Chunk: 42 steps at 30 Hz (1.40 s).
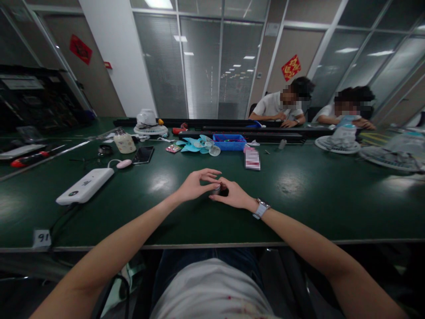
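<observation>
Both my hands meet over the green table (156,221), straight in front of me. Between them is a small pale grey, roundish piece (216,190), mostly covered by fingers; its kind I cannot make out. My right hand (235,194), with a watch (261,208) on the wrist, curls around it with thumb and fingers. My left hand (195,185) reaches in from the other side: its thumb tip touches the piece, and its fingers stretch out above, apart from the thumb.
Beyond my hands lie a blue tray (229,148), light-blue fan blades (195,145) and a pink-and-white packet (252,158). To the left are a white power bank (85,186), a phone (144,154) and a cream bottle (124,141). Two people sit across the table near fan parts (338,145).
</observation>
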### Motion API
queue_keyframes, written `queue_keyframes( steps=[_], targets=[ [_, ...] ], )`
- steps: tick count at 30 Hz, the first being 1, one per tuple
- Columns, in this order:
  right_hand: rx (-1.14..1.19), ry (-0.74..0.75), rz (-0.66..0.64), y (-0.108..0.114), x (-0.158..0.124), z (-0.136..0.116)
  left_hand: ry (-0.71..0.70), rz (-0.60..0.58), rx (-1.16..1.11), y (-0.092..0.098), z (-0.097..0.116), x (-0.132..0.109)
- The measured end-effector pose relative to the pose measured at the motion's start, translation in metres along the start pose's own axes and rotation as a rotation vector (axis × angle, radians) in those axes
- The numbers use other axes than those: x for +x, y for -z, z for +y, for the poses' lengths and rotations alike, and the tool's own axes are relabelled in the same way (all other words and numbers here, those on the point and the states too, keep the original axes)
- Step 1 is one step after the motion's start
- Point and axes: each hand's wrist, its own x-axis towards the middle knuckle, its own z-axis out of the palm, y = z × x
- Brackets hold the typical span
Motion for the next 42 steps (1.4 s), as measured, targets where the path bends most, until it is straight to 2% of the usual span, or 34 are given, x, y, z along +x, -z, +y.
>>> queue_keyframes(
  steps=[6, 20, 31, 37, 42],
  targets=[
    [0.007, 0.012, -0.004, 0.001, 0.0, 0.001, -0.015, 0.071, 0.058, 0.001, 0.006, 0.0],
    [0.027, 0.021, 0.004, 0.001, 0.0, 0.0, 0.049, 0.036, 0.104, 0.01, 0.004, 0.001],
    [-0.012, 0.035, 0.01, 0.0, 0.0, 0.001, 0.034, 0.017, 0.035, 0.0, 0.002, -0.001],
    [-0.034, 0.015, 0.001, 0.001, 0.0, 0.001, 0.014, 0.089, 0.063, 0.0, 0.003, -0.001],
    [-0.016, 0.007, -0.003, 0.001, 0.0, 0.0, 0.035, 0.101, 0.076, 0.003, 0.006, -0.001]
  ],
)
